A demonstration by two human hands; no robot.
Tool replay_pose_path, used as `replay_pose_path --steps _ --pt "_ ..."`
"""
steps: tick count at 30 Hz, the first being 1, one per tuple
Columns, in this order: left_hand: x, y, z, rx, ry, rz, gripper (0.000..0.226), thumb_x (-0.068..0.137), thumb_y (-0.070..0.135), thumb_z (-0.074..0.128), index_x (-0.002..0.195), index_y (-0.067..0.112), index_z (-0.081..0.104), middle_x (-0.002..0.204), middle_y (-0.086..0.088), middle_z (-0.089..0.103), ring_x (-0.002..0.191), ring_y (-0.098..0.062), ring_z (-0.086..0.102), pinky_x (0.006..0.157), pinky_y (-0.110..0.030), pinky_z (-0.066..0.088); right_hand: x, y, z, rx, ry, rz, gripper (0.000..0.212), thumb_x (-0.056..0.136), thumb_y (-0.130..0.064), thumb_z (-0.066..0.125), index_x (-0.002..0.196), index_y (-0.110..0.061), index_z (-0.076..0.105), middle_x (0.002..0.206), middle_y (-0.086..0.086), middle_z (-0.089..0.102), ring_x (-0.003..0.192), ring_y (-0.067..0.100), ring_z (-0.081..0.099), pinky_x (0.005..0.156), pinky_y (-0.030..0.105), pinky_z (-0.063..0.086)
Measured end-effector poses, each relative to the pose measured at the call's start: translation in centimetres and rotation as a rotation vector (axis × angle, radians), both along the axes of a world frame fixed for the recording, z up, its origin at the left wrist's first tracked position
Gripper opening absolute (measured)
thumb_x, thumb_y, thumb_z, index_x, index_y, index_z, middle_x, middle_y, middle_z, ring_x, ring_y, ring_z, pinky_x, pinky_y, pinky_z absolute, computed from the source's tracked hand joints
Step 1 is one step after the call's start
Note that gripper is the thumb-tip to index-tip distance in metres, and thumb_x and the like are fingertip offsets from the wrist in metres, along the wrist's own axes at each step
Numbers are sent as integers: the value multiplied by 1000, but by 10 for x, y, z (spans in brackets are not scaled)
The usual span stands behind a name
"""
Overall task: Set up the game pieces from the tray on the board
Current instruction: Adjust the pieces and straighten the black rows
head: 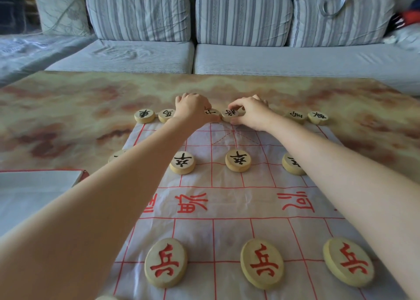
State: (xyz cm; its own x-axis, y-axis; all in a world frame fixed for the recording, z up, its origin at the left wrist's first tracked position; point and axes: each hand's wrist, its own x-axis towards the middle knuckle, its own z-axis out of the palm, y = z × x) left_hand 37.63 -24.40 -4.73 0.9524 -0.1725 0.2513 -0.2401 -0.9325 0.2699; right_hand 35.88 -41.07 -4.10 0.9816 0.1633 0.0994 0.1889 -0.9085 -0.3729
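Note:
A white sheet board [227, 199] with red grid lines lies on the marbled table. Round wooden pieces with black characters line its far edge. My left hand [193, 106] grips one of them, a black-marked piece [212, 113], at the far row's middle. Right beside it, my right hand [252, 111] pinches another black-marked piece [230, 114]. More black pieces [144, 115] sit at the far left and the far right [317, 117]. A row of black pieces [238, 160] crosses mid-board. Three red-marked pieces [261, 263] lie along the near side.
A grey tray or box [38, 181] sits at the left on the table, partly under my left forearm. Behind the table [68, 109] runs a grey striped sofa [227, 56] with cushions.

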Motion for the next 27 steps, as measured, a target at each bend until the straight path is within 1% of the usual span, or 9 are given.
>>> replay_pose_path --steps 4,6,9,11,13,15,19,24,27 --pt "-4 -1 2 -96 95 -69 47 81 37 63 125 26 54 127 7 59 122 -14 47 89 -31 20 2 0 -2 3 11 -26 46 81 -36 67 125 -32 54 129 5 52 128 25 30 102 33 22" --pt "-10 -1 4 -173 142 -134 47 84 20 58 130 26 48 127 9 58 124 -11 45 87 -28 15 2 0 -2 22 17 -42 47 82 -35 66 126 -32 53 130 6 48 127 28 29 102 33 23" --pt "-11 1 4 -279 182 -171 58 81 0 47 133 24 45 128 8 58 126 -14 44 100 -32 26 2 1 -2 17 10 -38 45 82 -34 66 125 -30 54 130 6 49 129 28 28 102 33 23" --pt "-11 1 3 -284 116 -110 50 82 13 55 130 26 48 127 9 59 124 -14 45 102 -33 23 1 2 -1 15 2 -31 45 82 -33 66 125 -29 54 129 6 51 129 26 28 102 32 22" --pt "-9 3 1 -206 23 -33 48 79 40 64 124 28 52 121 9 61 121 -16 44 97 -32 22 0 1 -1 17 2 -21 45 83 -31 65 127 -27 54 127 6 53 129 24 28 102 31 21" --pt "-8 4 -2 -114 -33 -9 52 72 54 65 116 27 57 113 8 64 116 -19 43 91 -33 22 -2 1 0 29 -1 -16 46 83 -31 65 127 -27 54 128 8 52 130 24 27 103 31 21" --pt "-8 5 -5 -75 -49 -19 48 73 58 62 107 25 64 108 2 67 112 -22 43 84 -32 19 -3 0 1 27 -4 -15 45 83 -32 65 126 -26 54 129 8 50 129 25 27 104 32 21" --pt "-9 5 -7 -94 -48 -12 49 74 57 62 110 24 64 109 2 67 113 -22 42 91 -35 22 0 1 -1 47 1 -62 46 76 -39 71 119 -29 58 127 9 51 126 27 30 102 33 23" --pt "-8 5 -9 -95 -47 -11 49 74 58 61 111 24 63 107 1 68 113 -22 41 91 -36 21 -3 2 0 84 6 -102 46 74 -40 72 116 -27 59 126 12 44 124 31 31 101 31 26"
